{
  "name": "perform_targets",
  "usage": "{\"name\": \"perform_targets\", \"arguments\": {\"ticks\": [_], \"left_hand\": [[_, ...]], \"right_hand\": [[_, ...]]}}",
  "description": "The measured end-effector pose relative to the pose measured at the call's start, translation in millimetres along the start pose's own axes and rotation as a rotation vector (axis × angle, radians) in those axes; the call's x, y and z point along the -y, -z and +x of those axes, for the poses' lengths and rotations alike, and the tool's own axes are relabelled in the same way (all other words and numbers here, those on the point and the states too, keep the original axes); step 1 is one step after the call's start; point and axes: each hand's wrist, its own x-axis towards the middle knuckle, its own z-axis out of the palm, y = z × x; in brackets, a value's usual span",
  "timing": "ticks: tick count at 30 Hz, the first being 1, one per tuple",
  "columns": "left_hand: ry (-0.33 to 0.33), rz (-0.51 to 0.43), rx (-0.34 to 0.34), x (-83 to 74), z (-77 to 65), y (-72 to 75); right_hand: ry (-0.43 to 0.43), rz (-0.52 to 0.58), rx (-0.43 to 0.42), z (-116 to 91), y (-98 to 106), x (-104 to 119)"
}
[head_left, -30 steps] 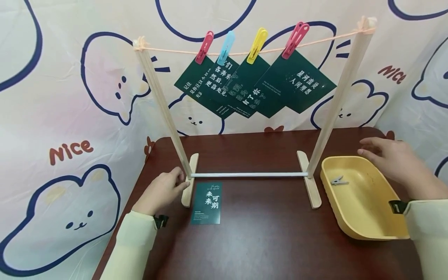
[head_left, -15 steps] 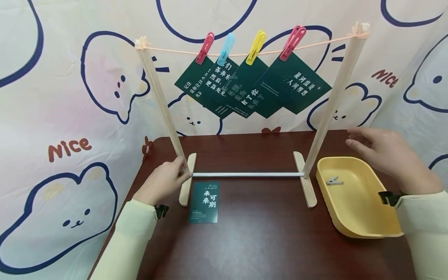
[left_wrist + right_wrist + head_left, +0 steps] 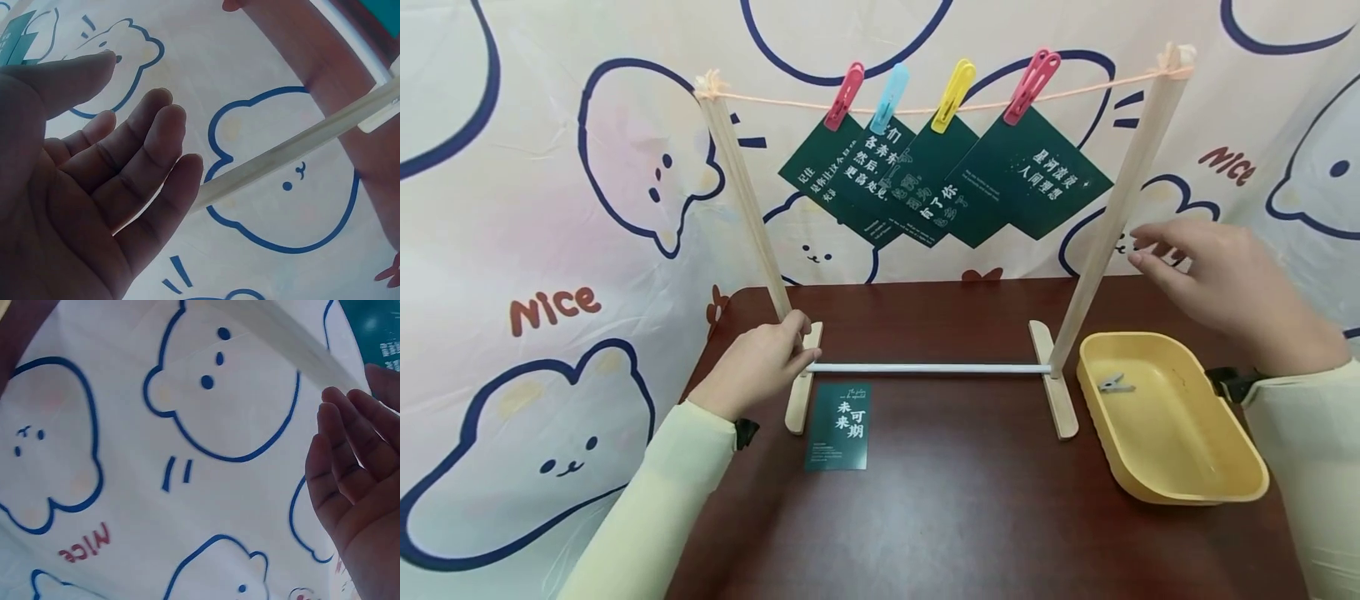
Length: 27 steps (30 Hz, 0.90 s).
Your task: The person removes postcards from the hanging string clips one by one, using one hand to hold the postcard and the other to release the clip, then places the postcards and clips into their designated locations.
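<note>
While the left grip (image 3: pixel 758 364) sits at the lower part of the rack's left post (image 3: pixel 747 192), covering some of it in the head view, its fingers are loosely bent with the thumb well apart, so it is wide; can't tell if it touches the post. Right grip (image 3: pixel 1221 275) is wide too, fingers slightly curved, thumb apart, fingertips just beside the right post (image 3: pixel 1120 200); contact unclear.

White rod (image 3: pixel 925 367) runs from the left grip's fingertips across to the base of the right post, below and left of the right grip. Left foot (image 3: pixel 799 406) is partly under the left grip. Loose green card (image 3: pixel 837 454) with white print lies flat on the table (image 3: pixel 962 508), near the left grip, below and right of it.

Yellow tray (image 3: pixel 1180 446) is below the right grip, nearer the person; grey clip (image 3: pixel 1117 384) lies inside. Above both grips, cord (image 3: pixel 775 101) joins the post tops. Left to right between the grips: pink clip (image 3: pixel 844 96), blue clip (image 3: pixel 889 97), yellow clip (image 3: pixel 953 96), second pink clip (image 3: pixel 1032 87), holding overlapping green cards (image 3: pixel 1037 179), tilted. Bear-print backdrop (image 3: pixel 647 325) is behind both grips.
</note>
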Motion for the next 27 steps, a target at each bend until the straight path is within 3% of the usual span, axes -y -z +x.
{"name": "perform_targets", "arguments": {"ticks": [8, 15, 21, 27], "left_hand": [[-0.016, 0.023, 0.003, 0.6, 14.9, 17.5], [-0.028, -0.068, -0.028, -1.0, 30.1, 26.6], [-0.02, -0.103, -0.047, -6.3, 33.0, 27.0], [-0.051, -0.115, -0.124, -16.4, 37.7, 25.6]], "right_hand": [[0.176, 0.035, -0.169, 17, 10, 23], [0.261, 0.062, -0.256, 32, 14, 42], [0.32, 0.092, -0.3, 38, 13, 54], [0.387, 0.094, -0.37, 39, 20, 59]]}}
